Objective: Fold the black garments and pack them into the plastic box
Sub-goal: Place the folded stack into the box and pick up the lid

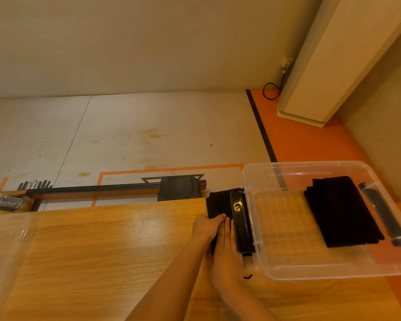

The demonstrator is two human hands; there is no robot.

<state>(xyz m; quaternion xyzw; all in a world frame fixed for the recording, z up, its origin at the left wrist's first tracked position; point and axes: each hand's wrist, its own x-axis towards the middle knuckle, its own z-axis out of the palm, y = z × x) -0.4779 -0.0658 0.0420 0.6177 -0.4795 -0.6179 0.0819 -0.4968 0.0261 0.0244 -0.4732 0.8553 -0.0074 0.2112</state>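
Left hand (207, 225) grips, right hand (226, 252) presses black garment (218, 202); long axis near-to-far.

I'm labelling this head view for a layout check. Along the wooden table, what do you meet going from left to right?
clear lid → left hand, gripping a black garment → left latch of the plastic box → folded black garments inside it → right latch

black garment (218, 201): near part covered by left hand (206, 227) and right hand (226, 251)
plastic box (310, 272): right corner cut by frame
clear lid (7, 239): blurred, cut at left edge
packet (2, 200): print unreadable
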